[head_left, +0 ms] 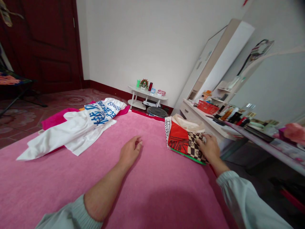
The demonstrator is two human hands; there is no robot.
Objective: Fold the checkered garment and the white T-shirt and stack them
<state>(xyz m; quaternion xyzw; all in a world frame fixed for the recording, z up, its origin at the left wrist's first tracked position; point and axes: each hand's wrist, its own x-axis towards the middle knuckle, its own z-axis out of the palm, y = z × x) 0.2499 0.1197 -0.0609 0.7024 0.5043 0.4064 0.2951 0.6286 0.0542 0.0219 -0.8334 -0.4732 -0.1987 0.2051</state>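
The left hand [130, 151] lies on the pink bed cover [154, 190] near the middle of the bed, palm down, fingers loosely curled and closed on nothing. Its forearm is bare, with a pale green sleeve pushed up towards the elbow.

The right hand [208, 147] rests on a stack of folded clothes [184, 138] at the right edge of the bed. Its fingers are bent down onto the top piece, a cloth with a red panel and a brown-and-cream check. Whether they pinch a fold or only press on it cannot be told. Under that piece show a green edge, a white cloth with black dots and a cream layer. The two hands are well apart, with bare cover between them.

Towards the far left corner of the bed a white shirt with blue print [78, 127] lies spread and rumpled, partly over a magenta garment [56, 117].

Beyond the far edge a small white table [147, 93] stands against the wall with a few small things on it, and a round dark object [156, 111] lies on the floor just beside it. To the right of the bed a white dresser surface [214, 122] carries a red basket [207, 107] and a row of bottles. A dark red door [47, 44] closes the far left corner of the room.
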